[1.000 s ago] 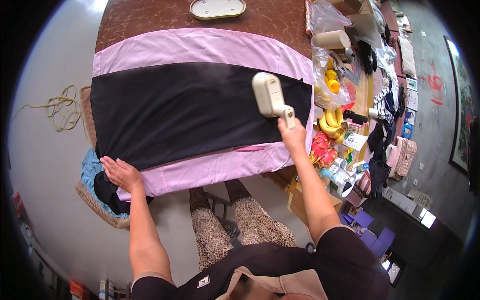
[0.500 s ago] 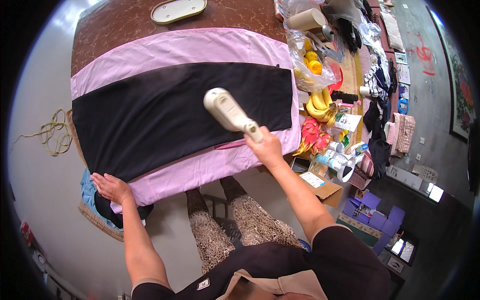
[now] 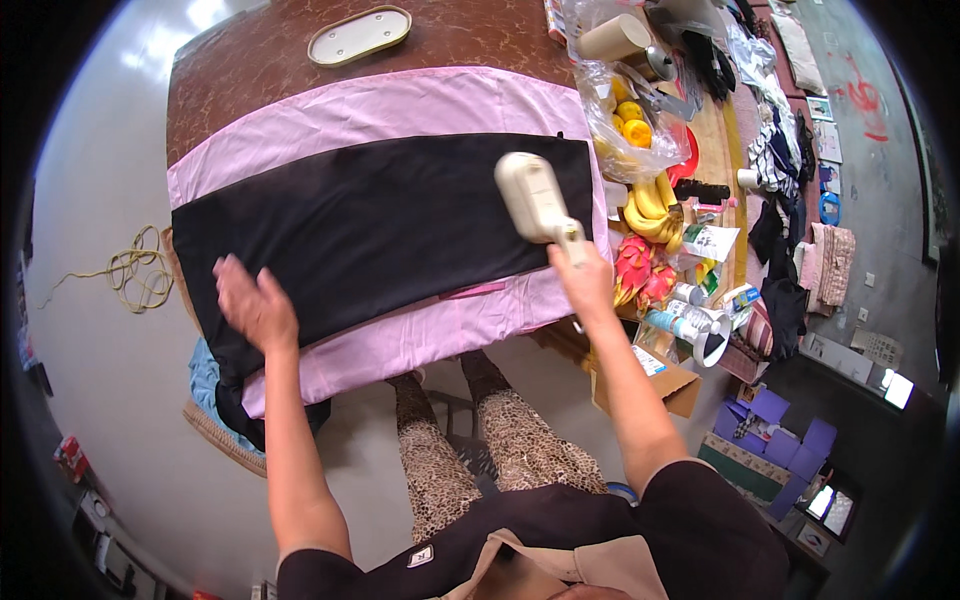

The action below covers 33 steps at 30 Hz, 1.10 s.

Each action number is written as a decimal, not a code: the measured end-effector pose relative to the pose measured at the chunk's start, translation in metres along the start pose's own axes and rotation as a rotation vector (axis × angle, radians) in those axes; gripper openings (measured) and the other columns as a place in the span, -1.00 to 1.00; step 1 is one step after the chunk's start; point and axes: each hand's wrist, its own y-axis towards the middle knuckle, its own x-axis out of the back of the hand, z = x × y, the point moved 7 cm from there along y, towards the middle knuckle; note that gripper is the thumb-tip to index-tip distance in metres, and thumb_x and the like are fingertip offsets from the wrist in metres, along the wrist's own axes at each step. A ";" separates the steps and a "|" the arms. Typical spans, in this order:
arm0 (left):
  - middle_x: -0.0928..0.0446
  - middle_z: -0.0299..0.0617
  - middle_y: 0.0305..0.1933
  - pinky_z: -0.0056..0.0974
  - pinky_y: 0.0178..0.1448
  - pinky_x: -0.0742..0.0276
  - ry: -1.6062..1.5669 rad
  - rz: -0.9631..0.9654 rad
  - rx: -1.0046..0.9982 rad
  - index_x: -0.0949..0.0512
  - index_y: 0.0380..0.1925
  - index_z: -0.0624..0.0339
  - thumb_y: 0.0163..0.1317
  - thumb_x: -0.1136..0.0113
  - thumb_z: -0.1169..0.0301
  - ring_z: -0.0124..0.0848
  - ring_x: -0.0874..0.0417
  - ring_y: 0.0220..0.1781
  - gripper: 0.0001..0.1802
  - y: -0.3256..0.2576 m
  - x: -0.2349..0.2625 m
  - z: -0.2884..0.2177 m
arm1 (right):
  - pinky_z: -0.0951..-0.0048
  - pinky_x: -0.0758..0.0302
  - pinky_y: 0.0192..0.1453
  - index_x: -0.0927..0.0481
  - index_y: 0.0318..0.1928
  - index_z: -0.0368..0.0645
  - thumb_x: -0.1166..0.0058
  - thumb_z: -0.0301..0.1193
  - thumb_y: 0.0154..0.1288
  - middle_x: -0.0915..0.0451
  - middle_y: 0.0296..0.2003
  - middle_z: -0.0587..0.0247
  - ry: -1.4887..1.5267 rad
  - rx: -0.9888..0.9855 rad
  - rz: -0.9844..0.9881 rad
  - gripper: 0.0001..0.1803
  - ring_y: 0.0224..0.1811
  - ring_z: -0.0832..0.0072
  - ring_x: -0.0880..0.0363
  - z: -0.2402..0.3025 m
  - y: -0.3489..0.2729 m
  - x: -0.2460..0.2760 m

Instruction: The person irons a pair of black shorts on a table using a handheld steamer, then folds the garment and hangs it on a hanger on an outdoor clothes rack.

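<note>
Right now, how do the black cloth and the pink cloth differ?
The black cloth lies on top; the pink cloth lies beneath it. The pink cloth shows along most of both long sides, so the black cloth looks narrower. Both are spread over the brown table.

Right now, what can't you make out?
Head view:
Underside of the white appliance: hidden by its own body.
Palm of the right hand: hidden by the hand's back.
Inside of the woven basket: hidden by blue cloth and black fabric.
Tabletop's far edge: cut off by the top.
</note>
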 end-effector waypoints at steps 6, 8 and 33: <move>-0.03 -0.19 0.64 0.04 0.62 0.11 0.279 0.254 -0.003 -0.08 0.55 -0.08 0.48 0.25 -0.23 -0.11 -0.07 0.62 -0.21 0.086 -0.106 -0.016 | 0.05 -0.58 -0.26 -0.52 -0.36 -0.19 -0.32 -0.05 0.19 -0.64 -0.48 -0.13 -0.089 0.194 0.159 -0.56 -0.33 -0.11 -0.67 0.094 0.003 -0.075; 0.02 -0.26 0.66 0.05 0.63 0.15 0.290 0.227 -0.060 -0.06 0.56 -0.17 0.47 0.27 -0.24 -0.13 -0.05 0.63 -0.22 0.088 -0.111 -0.020 | 0.07 -0.58 -0.24 -0.55 -0.35 -0.21 -0.31 -0.07 0.21 -0.65 -0.46 -0.14 -0.050 0.128 0.096 -0.58 -0.33 -0.10 -0.68 0.064 0.018 -0.070; -0.01 -0.27 0.65 0.05 0.62 0.08 0.234 0.138 -0.127 -0.07 0.56 -0.18 0.49 0.24 -0.19 -0.13 -0.10 0.61 -0.26 0.091 -0.113 -0.035 | 0.09 -0.59 -0.19 -0.62 -0.27 -0.24 -0.30 -0.07 0.22 -0.68 -0.41 -0.15 -0.087 -0.082 -0.078 -0.57 -0.30 -0.01 -0.72 -0.052 0.071 -0.003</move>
